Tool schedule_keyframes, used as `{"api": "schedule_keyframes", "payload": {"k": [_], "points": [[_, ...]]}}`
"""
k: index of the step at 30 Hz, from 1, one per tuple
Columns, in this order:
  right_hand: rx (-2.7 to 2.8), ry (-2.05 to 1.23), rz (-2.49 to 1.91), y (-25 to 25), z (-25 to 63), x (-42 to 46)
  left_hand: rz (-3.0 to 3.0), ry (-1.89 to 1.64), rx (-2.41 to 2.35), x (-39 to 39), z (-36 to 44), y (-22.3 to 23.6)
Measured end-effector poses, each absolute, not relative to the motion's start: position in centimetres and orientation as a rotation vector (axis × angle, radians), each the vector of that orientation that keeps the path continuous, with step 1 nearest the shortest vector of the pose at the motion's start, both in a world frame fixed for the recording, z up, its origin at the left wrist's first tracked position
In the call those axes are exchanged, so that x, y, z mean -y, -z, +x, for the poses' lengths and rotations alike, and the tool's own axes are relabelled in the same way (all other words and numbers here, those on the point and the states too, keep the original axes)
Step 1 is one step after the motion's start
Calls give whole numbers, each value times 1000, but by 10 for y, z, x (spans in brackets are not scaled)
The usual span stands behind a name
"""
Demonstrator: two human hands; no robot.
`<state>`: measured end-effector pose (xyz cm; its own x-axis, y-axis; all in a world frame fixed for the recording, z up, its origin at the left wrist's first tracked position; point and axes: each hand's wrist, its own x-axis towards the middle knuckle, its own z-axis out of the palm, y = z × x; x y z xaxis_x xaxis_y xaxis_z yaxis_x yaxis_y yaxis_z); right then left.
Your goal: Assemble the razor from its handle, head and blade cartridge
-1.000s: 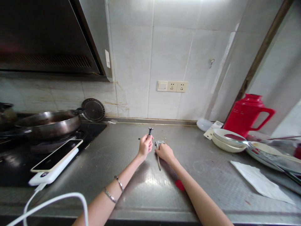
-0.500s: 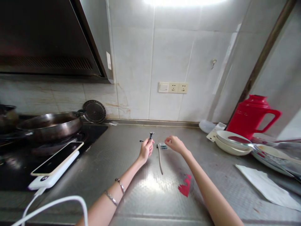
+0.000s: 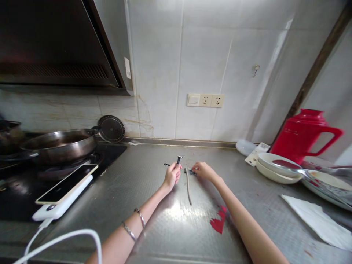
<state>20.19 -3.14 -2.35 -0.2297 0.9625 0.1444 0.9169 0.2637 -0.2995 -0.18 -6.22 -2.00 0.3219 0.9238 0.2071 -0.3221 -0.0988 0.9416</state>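
Observation:
My left hand [image 3: 172, 175] is closed around a small black tool with a T-shaped metallic head [image 3: 179, 160], which looks like a razor. A small black piece [image 3: 167, 164] lies just beyond that hand. To the right, my right hand [image 3: 202, 169] has its fingers pinched on the edge of a small flat dark-and-teal packet [image 3: 192, 172] on the counter, partly covering it. Between the hands lies a thin grey-beige stick or tube [image 3: 188, 189] with a dark upper end.
A torn red scrap [image 3: 218, 220] lies on the metal counter [image 3: 165, 238]. At left are a pan [image 3: 60, 145] on the stove and a phone [image 3: 67, 183] on a white power bank. Stacked bowls [image 3: 277, 174], a red jug [image 3: 302, 139] and white paper [image 3: 316, 220] occupy the right.
My right hand has lowered onto the small packet, now covering part of it. My left hand still holds the black tool in nearly the same place. The view has shifted slightly.

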Motion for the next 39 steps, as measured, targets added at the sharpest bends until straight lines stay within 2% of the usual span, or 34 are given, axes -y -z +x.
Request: {"api": "schedule_keyframes", "payload": {"k": [23, 39], "points": [[2179, -173, -1775, 21, 199, 45, 1233, -1162, -673, 62, -1, 21], [2084, -202, -1568, 29, 206, 37, 1243, -1165, -688, 61, 0, 23]]}}
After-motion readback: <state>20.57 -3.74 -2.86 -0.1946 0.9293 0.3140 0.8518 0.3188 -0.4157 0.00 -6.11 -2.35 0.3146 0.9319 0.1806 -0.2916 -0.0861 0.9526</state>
